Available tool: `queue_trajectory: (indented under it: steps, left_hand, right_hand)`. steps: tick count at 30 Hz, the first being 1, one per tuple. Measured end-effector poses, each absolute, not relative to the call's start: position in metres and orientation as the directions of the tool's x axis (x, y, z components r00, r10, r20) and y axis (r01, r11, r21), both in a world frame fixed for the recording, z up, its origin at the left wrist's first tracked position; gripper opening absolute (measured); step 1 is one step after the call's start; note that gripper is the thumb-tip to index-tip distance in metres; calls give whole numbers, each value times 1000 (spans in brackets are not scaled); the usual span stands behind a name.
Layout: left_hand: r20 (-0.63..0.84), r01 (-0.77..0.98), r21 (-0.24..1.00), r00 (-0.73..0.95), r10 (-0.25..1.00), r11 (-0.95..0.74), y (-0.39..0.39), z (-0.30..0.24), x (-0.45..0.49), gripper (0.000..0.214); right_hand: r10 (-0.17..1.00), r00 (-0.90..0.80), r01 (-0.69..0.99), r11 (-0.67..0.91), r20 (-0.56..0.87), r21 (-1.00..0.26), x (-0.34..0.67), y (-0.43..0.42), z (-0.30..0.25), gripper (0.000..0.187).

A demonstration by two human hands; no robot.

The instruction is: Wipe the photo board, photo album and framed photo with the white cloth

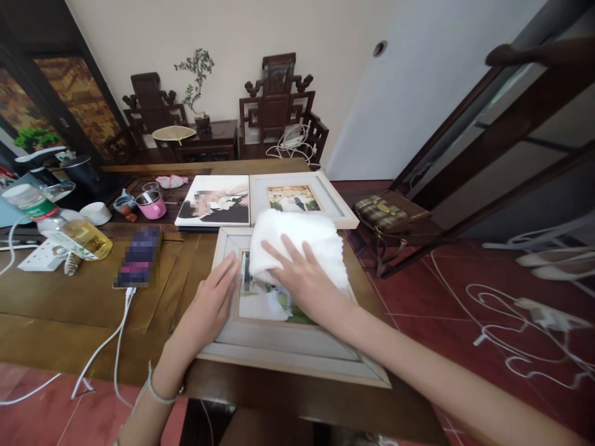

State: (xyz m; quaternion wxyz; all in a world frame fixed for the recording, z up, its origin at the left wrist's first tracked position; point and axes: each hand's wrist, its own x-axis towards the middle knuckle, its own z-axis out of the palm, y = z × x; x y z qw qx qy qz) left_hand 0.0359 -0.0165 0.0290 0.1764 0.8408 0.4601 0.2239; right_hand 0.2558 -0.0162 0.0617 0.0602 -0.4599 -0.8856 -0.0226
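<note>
A pale wooden picture frame (279, 353) lies flat at the near edge of the wooden table (83, 310). My left hand (211, 306) rests flat on the frame's left border, fingers stretched out. My right hand (302, 279) lies palm down on a folded white cloth (302, 238), pressing it onto the frame's glass, fingers spread. A thin bracelet circles my left wrist.
Behind lie a second framed photo (302, 198) and an unframed photo print (216, 201). To the left are a phone (138, 255) on a white cable, a bottle (81, 235), a pink pot (152, 205) and a power strip (41, 255). Carved chairs stand at the wall; cables cross the red floor.
</note>
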Motion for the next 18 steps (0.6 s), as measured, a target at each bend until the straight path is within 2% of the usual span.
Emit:
queue_trajectory:
  steps: [3,5,10,14,16,18]
  left_hand:
    - [256,657,567,433,864,-497,-18,33,36,48]
    - [286,634,595,407,868,-493,-19,35,36,50]
    - [320,602,633,370,872,-487,-17,35,34,53]
    - [301,632,606,379,875,-482,-15,35,34,54]
    - [267,665,578,394,880,-473,-15,34,35,54]
    - [239,684,551,420,875,-478,-15,34,35,53]
  right_hand:
    - [811,-568,823,563,140,78,242,12,65,42]
    - [777,-613,790,607,143,91,228,15,66,35]
    - [705,-708,706,709,35,-9,200,-28,72,23]
    - [648,-761,647,757,-23,-90,212,-63,68,18]
    - [665,-746,663,742,-10,-102,234,-72,62,15]
    - [698,-713,692,715,67,-95,264,-78,54,16]
